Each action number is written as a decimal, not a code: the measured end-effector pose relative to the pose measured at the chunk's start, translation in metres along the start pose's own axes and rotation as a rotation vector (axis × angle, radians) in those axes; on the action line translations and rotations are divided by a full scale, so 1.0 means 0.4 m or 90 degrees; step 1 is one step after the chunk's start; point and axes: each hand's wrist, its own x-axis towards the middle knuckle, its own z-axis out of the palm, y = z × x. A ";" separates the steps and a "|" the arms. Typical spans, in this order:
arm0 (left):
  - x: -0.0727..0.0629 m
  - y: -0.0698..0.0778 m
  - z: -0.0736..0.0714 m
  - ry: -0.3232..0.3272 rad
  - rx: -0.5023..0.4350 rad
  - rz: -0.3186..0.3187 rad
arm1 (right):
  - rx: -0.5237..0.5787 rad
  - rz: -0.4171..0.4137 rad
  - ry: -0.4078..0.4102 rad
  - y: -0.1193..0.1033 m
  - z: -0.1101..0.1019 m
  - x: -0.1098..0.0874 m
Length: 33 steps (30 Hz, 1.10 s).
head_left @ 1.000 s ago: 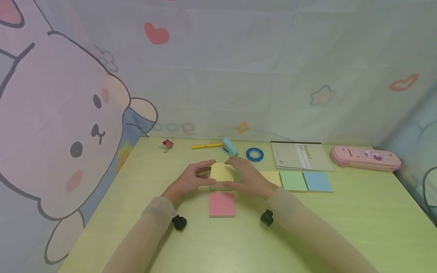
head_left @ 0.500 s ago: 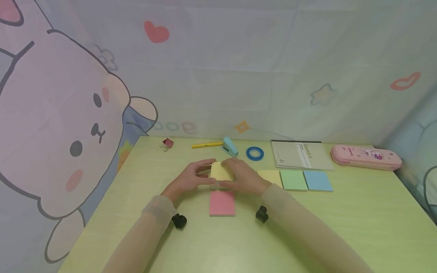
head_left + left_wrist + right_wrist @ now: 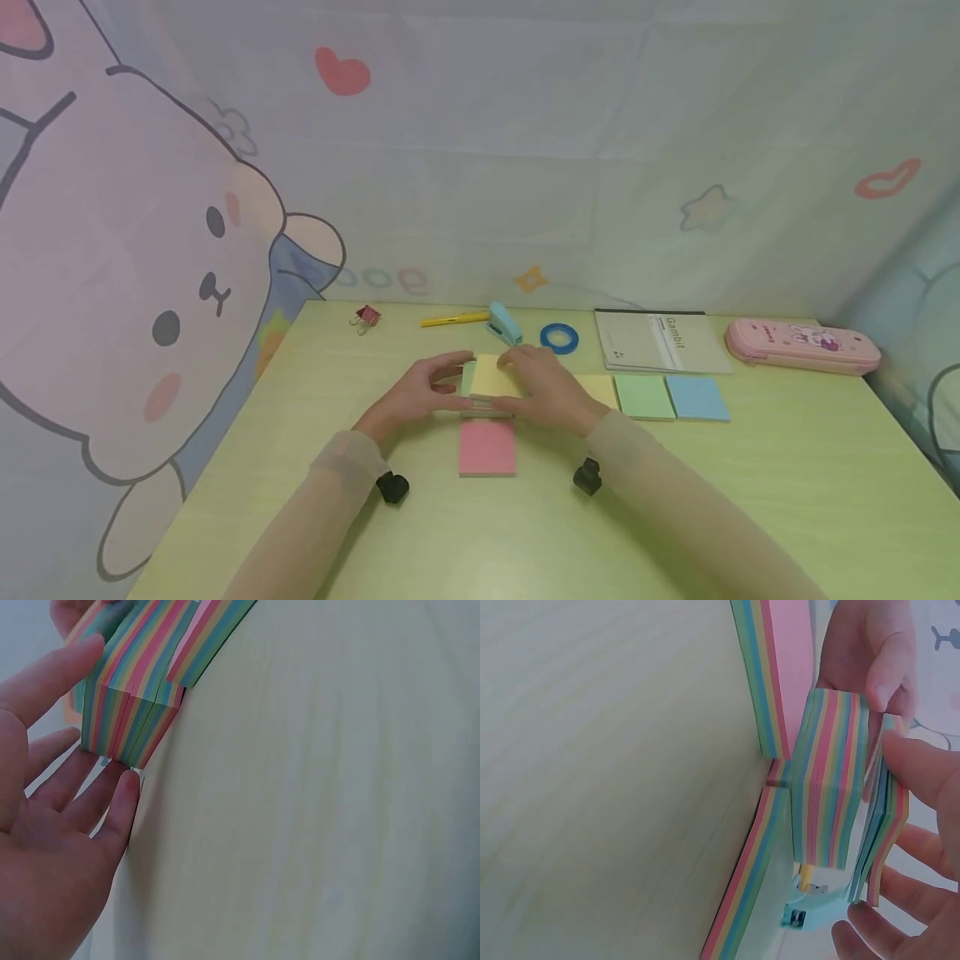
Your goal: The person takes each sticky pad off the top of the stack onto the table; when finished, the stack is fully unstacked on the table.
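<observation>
A stack of sticky note pads (image 3: 486, 412) with a light green top stands mid-table; its striped edges fill the right wrist view. My left hand (image 3: 416, 390) holds this stack from the left, thumb near, fingers along the far side. Between thumb and fingers, my right hand (image 3: 551, 387) pinches a yellow-topped sticky note pad (image 3: 495, 379), which sits shifted to the right over the stack. In the right wrist view, a gap shows between that pad (image 3: 881, 825) and the stack (image 3: 829, 780). A pink sticky note pad (image 3: 487, 450) lies just in front of the stack.
Yellow (image 3: 600, 390), green (image 3: 645, 397) and blue (image 3: 697, 398) pads lie in a row at right. Behind are a binder clip (image 3: 367, 317), yellow pen (image 3: 453, 320), stapler (image 3: 505, 323), blue tape roll (image 3: 559, 338), notebook (image 3: 663, 343) and pink pencil case (image 3: 802, 347).
The yellow-topped pad has slid right off its alignment with the stack, baring a green strip at left. My right hand has moved right with it; the left hand stays in place.
</observation>
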 end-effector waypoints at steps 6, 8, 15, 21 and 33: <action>0.000 -0.007 0.005 0.008 0.008 -0.011 | 0.014 -0.020 0.048 0.036 -0.019 -0.041; -0.002 -0.005 0.006 0.009 0.005 -0.010 | 0.013 -0.030 0.065 0.046 -0.028 -0.061; -0.004 -0.007 0.007 0.009 0.010 -0.019 | 0.048 -0.014 0.047 0.072 -0.050 -0.152; -0.004 -0.010 0.003 0.007 0.017 -0.013 | 0.022 -0.032 -0.011 0.074 -0.049 -0.210; 0.000 -0.009 0.002 0.011 0.023 -0.011 | -0.011 -0.054 -0.081 0.056 -0.022 -0.263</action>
